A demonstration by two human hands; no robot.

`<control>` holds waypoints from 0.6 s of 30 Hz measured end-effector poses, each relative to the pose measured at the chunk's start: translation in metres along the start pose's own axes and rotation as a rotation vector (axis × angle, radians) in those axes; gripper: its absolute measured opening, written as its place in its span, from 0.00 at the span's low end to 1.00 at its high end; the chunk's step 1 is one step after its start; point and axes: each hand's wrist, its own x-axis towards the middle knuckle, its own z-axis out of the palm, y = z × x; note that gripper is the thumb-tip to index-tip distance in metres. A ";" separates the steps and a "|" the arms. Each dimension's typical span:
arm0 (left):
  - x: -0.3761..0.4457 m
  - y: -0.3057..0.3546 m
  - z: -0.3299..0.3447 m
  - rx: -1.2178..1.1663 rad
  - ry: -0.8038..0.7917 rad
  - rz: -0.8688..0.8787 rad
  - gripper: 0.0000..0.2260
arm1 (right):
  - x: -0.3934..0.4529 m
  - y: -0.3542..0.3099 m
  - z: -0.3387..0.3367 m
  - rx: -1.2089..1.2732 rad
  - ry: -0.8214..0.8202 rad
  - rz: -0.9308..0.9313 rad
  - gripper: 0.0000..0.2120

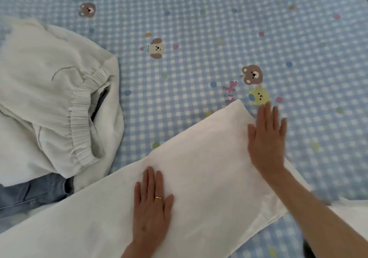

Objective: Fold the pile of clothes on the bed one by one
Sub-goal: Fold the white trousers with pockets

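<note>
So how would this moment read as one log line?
stage: smoothing | left hand: flat on white cloth | right hand: flat on it | pile: waiting

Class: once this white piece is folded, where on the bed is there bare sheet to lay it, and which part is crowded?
Bare checked sheet runs across the far side, beyond the white garment under the left hand and right hand, and right of the pile. A narrow strip lies between pile and garment. The left side is crowded: cream clothes over blue denim.

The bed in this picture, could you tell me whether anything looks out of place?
Nothing stands out. Both hands, left and right, lie flat on the white garment; the clothes pile sits beside it.
</note>
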 end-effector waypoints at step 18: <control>-0.176 -0.260 -0.040 0.073 0.016 -0.504 0.29 | -0.175 -0.231 0.005 0.236 -0.180 -0.559 0.28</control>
